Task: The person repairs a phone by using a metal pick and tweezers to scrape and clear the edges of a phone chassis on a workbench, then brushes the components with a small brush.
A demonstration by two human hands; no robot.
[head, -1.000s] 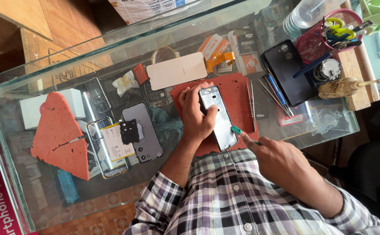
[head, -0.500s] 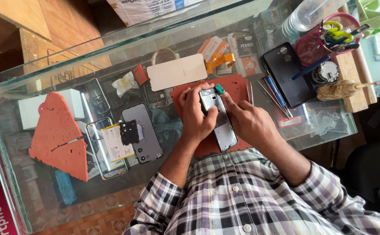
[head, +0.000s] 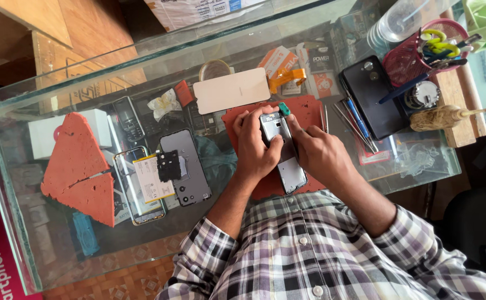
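Head view: the left hand (head: 254,145) is wrapped around the upper left side of a grey phone (head: 283,151), fingers curled over its edge and thumb lying on its face, gripping it firmly. The right hand (head: 318,151) is closed on a small green pick (head: 284,108), pinched at the fingertips and set against the phone's top right corner, while the rest of that hand rests along the phone's right side. The phone lies lengthwise over a red mat (head: 310,114) on the glass counter (head: 421,166), its lower end pointing toward the person's checked shirt (head: 321,250). Both forearms reach up from the bottom of the frame and meet over the mat, the wrists bent inward. Just above the hands lies a beige back cover (head: 232,90), with an orange flex strip (head: 287,76) beside it. To the right of the mat lie tweezers and a blue pen (head: 358,119), then a black phone (head: 372,95), a red tool basket (head: 415,55) and a brush (head: 443,118). To the left, well apart from the hands, lie a dark phone frame (head: 190,178) and an opened phone with its battery (head: 145,186) showing, then two red triangular pads (head: 79,166). Nothing lies between the hands and the phone.
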